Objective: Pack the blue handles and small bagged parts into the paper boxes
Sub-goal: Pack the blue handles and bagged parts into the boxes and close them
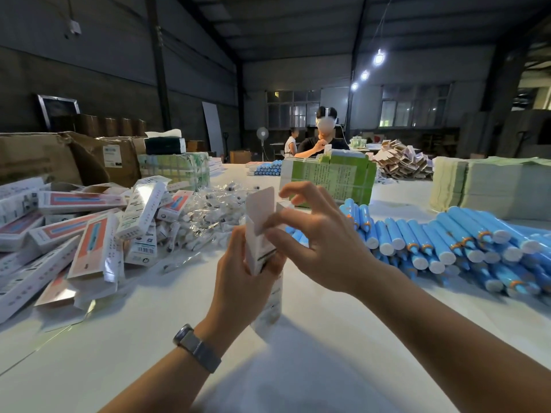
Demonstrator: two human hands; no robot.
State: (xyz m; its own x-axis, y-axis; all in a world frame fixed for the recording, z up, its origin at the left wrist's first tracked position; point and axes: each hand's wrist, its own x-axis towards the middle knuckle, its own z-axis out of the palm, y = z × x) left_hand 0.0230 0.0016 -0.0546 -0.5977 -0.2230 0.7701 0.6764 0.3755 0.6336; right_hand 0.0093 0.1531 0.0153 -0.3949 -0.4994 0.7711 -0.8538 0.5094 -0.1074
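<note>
I hold a long white paper box (pixel 268 305) upright over the table, its top flap (pixel 260 207) standing open. My left hand (pixel 241 272) grips the box around its upper part. My right hand (pixel 316 234) has its thumb and fingers on the flaps at the box's open top. What is inside the box is hidden. A big heap of blue handles (pixel 465 248) with white caps lies to the right. Small clear bagged parts (pixel 208 216) are piled behind the box. Closed printed boxes (pixel 74 242) lie heaped at the left.
A bundle of green flat cartons (pixel 331 177) stands behind my hands, and stacked sheets (pixel 489 186) sit at the far right. Brown cardboard cartons (pixel 44 159) stand at the back left. A person (pixel 322 138) sits across the white table (pixel 149 338).
</note>
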